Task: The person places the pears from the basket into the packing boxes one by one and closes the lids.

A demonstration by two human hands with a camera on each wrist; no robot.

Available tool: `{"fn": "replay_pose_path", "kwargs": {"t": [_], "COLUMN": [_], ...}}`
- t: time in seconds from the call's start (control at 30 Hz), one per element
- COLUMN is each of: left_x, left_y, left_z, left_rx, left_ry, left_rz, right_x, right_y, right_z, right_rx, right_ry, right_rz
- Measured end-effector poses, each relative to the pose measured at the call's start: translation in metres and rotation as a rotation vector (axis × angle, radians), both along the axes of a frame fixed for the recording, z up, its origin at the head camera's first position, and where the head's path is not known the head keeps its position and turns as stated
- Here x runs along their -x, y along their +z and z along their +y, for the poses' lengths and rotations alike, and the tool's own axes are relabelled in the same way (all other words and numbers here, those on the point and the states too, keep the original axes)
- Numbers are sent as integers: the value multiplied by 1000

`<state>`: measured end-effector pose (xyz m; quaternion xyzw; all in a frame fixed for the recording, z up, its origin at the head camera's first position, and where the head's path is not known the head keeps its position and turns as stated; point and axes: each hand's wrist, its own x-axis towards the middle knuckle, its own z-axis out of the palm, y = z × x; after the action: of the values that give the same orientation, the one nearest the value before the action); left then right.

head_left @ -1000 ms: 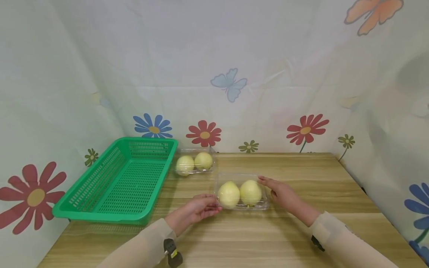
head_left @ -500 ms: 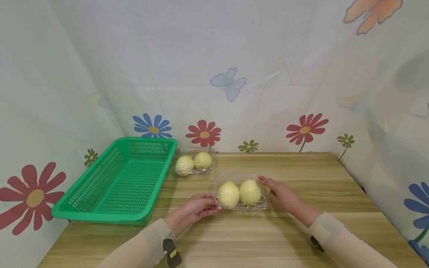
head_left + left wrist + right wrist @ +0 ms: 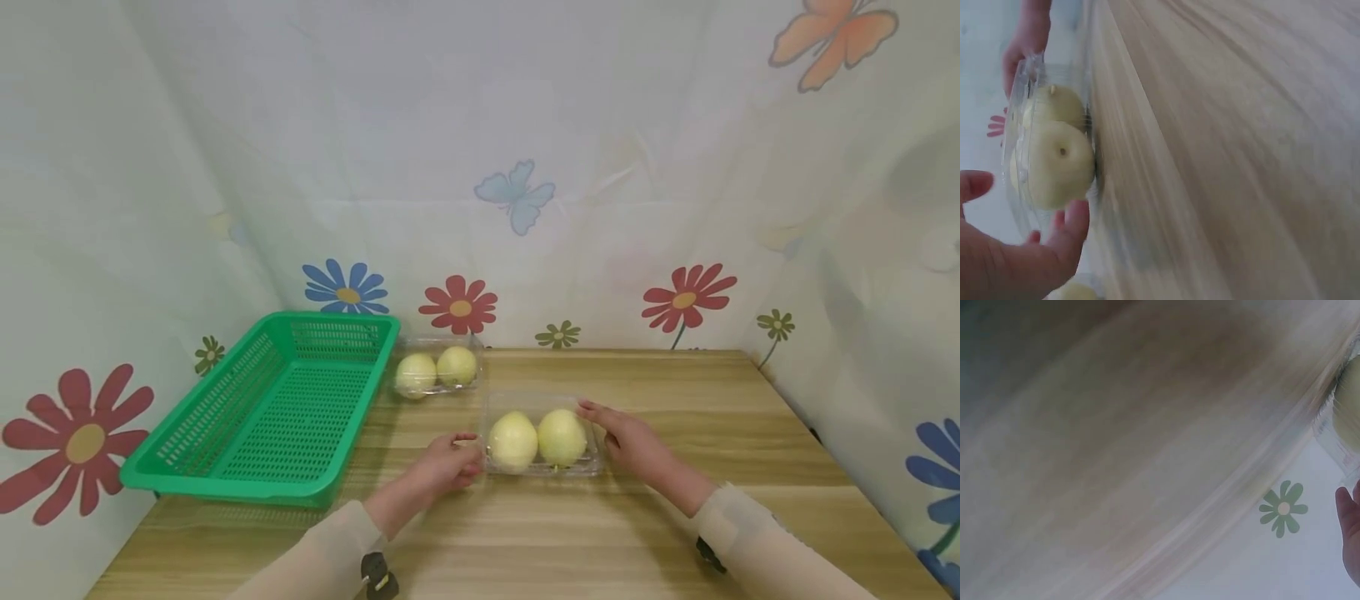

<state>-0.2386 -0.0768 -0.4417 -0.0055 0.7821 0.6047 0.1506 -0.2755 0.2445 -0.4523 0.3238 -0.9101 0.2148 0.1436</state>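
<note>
In the head view, a clear plastic box point(image 3: 528, 401) stands on the wooden table with two pale yellow pears point(image 3: 513, 442) inside. At its left end is my left hand point(image 3: 447, 465), thumb and fingers spread apart. The left wrist view shows the fingertips point(image 3: 1077, 215) right at the box's end, beside the nearer pear point(image 3: 1060, 164), and the thumb held off. My right hand point(image 3: 633, 440) reaches its extended fingers to the back right corner of the box. Only part of that right hand point(image 3: 1351, 534) enters the right wrist view, at the edge below the box.
On the left stands a green plastic basket point(image 3: 300, 421) with slotted walls. Just right of its far end, a second clear box point(image 3: 474, 343) holds two more pears point(image 3: 456, 367). A pale cloth point(image 3: 600, 108) printed with flowers and butterflies hangs behind the table point(image 3: 675, 533).
My left hand has drawn slightly left, its fingers coming off the box's front left corner. The right hand and the box stay in place. The head view has tilted a little.
</note>
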Motion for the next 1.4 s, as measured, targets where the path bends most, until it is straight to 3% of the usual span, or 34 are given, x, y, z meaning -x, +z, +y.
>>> {"fn": "replay_pose_path", "kwargs": {"t": [0.13, 0.27, 0.4, 0.47, 0.57, 0.73, 0.97, 1.1, 1.23, 1.4], "left_x": [3, 9, 18, 23, 27, 30, 31, 32, 32, 31], "left_y": [3, 8, 11, 12, 11, 10, 10, 10, 10, 10], "left_z": [0, -2, -3, -3, -1, 2, 3, 4, 5, 5], "left_rx": [289, 516, 676, 726, 778, 803, 782, 786, 783, 789], "left_ry": [-51, -169, -289, -327, -366, -400, -404, -407, -406, -406], "left_rz": [305, 588, 767, 822, 856, 816, 779, 766, 752, 753], "right_x": [-1, 0, 1, 1, 0, 0, 0, -4, -13, -30], "right_y": [-1, -3, -4, -5, -5, -5, 7, 18, 30, 40], "right_z": [1, 0, 0, 0, 0, 0, 1, 3, 8, 15], "right_rx": [1, -3, -5, -5, -11, -12, 20, 16, 102, 275], "right_ry": [2, 1, -6, -7, -8, 3, 23, -2, -68, -144], "right_rz": [3, 10, 18, 26, 40, 51, -87, -98, -104, -253]}}
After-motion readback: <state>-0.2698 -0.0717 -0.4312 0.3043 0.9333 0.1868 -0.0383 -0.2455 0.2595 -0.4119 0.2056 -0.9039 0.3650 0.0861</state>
